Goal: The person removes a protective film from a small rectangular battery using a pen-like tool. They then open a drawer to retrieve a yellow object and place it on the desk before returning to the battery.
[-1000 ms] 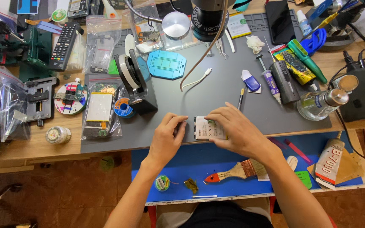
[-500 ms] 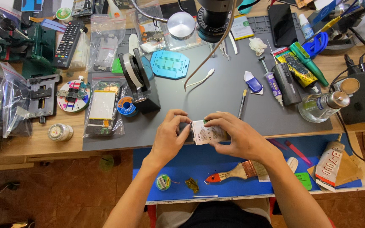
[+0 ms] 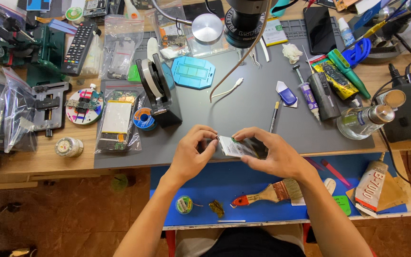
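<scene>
Both hands have lifted the phone (image 3: 238, 146) slightly nearer since before; left hand (image 3: 190, 154) pinches its left end, right hand (image 3: 271, 154) clamps the right. Far left, bags (image 3: 120, 45) hold parts.

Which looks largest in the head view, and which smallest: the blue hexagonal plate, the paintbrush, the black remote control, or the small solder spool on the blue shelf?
1. Black remote control and paintbrush: about equally long, so I do not rank them.
2. Blue hexagonal plate: shorter but wider.
3. Small solder spool: clearly smallest.
The shelf items lie nearer the camera, so they look somewhat enlarged.
</scene>
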